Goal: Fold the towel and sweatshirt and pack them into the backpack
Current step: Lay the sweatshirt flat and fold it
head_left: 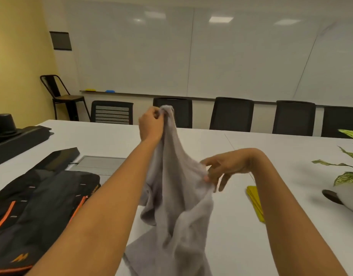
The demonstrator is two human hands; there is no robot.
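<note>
Sweatshirt (pixel 178 198) hangs — left hand (pixel 151 124) grips top, right hand (pixel 225 166) pinches edge.

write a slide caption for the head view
Left hand holds up a grey garment over the table, right hand pinches its edge, black backpack alongside.

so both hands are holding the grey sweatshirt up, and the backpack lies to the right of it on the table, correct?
One thing is off: the backpack lies to the left of the grey sweatshirt, not the right, as the head view shows. The rest stands: the left hand and the right hand both hold the sweatshirt up.
</note>
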